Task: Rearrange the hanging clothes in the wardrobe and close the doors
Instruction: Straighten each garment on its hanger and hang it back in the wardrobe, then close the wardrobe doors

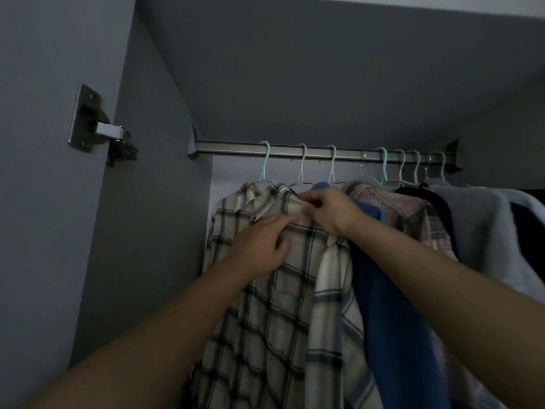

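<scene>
A cream plaid shirt (259,314) hangs leftmost on the metal rail (236,146), on a pale green hanger (266,163). My right hand (327,211) pinches the shirt's collar near the shoulder. My left hand (259,246) lies on the shirt's chest just below the collar, fingers curled into the fabric. To the right hang a blue garment (392,320), a pink plaid shirt (407,211), a dark garment (436,202) and a grey fleece (486,231), each on thin hangers.
The wardrobe's left side wall (141,202) stands close to the plaid shirt. A metal door hinge (97,125) is fixed on the open left door. The rail's left stretch carries no hangers. The interior is dim.
</scene>
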